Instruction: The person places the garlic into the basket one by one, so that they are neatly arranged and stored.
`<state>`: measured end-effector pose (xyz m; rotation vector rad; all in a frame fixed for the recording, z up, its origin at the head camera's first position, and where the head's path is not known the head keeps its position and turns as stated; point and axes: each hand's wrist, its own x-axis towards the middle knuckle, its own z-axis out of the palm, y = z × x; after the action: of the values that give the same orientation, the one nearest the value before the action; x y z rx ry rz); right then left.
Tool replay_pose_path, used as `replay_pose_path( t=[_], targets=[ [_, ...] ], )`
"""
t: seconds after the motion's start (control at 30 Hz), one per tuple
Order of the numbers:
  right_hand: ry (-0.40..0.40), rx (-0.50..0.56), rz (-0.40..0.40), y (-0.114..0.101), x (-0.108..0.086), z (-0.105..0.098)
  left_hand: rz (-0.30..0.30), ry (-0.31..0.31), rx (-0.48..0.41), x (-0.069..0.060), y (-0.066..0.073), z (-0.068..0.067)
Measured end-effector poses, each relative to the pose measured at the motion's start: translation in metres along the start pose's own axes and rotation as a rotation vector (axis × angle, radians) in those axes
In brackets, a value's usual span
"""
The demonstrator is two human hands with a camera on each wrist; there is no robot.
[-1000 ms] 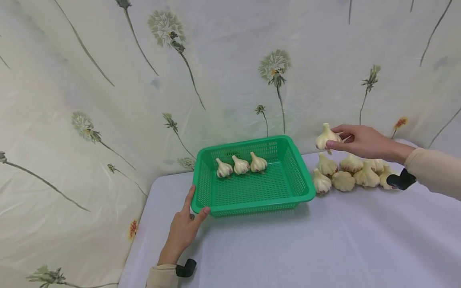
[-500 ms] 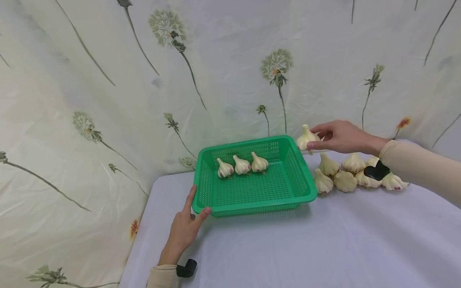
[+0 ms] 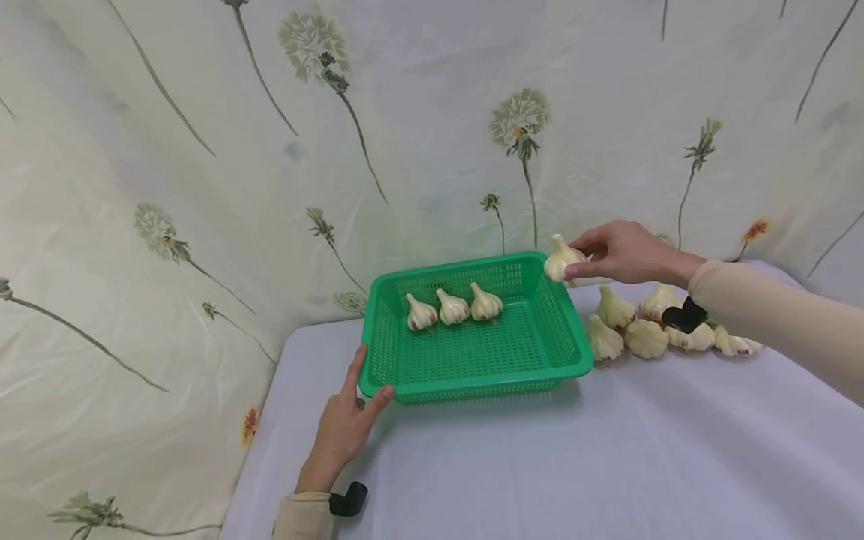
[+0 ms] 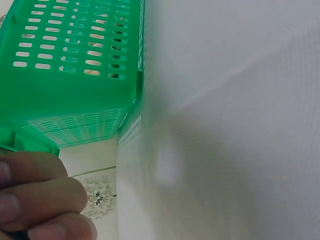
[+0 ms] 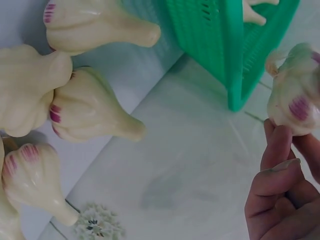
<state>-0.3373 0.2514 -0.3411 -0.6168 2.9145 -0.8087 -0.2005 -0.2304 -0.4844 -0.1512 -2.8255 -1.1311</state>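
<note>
Right wrist view. In the right hand (image 5: 280,190): one garlic bulb (image 5: 295,107), pinched between thumb and fingers, held aloft. Beyond the fingertips, apart from the bulb here: green basket (image 5: 234,65), rim nearly edge-on. Well away from the hand: loose bulbs (image 5: 87,107), several, close together. Handling, as judged: pinch firm but light; smooth, rounded sides probably prone to slip.

Left wrist view. Of the left hand (image 4: 45,197): three curled fingers, just beside the basket's end wall. Off to the side of the hand: bench (image 4: 240,125), white-covered. Advised: keep this hand steady, as a guard against any knock to the basket.

Head view. Left index finger and thumb: spread, at the basket's near corner. Ahead of the left hand, inside the basket: three bulbs (image 3: 452,309) in a row, necks up. Just left of the right hand: pinched bulb, neck up, overlapping the far right rim; touching or apart, cannot tell. Advised: carry the base clear of the rim; lower gently rather than drop.

Against one second earlier: right hand and bulb shifted left, from above the loose bulbs to the rim; sleeve (image 3: 776,315) further across the loose bulbs; left hand, basket and row unchanged.
</note>
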Motion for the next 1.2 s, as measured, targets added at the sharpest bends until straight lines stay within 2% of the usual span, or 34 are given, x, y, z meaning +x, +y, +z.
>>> replay_pose_path(
  t=[0.2,0.4,0.7,0.97,1.2],
  targets=[
    [-0.003,-0.002,0.006,-0.001,0.013,0.004,0.0,0.007,0.005,0.001,-0.001,0.0],
    [-0.018,-0.012,0.046,-0.004,0.024,0.008,-0.001,0.004,0.007,0.001,-0.001,0.0],
    [-0.095,0.013,0.09,-0.014,0.041,0.015,-0.004,0.0,0.009,0.002,-0.001,0.0],
    [-0.163,0.006,0.065,-0.027,0.057,0.027,-0.008,0.001,-0.004,0.001,-0.001,-0.001],
    [-0.164,-0.045,0.055,-0.035,0.062,0.038,-0.007,-0.004,0.002,0.001,-0.001,0.0]
  ],
)
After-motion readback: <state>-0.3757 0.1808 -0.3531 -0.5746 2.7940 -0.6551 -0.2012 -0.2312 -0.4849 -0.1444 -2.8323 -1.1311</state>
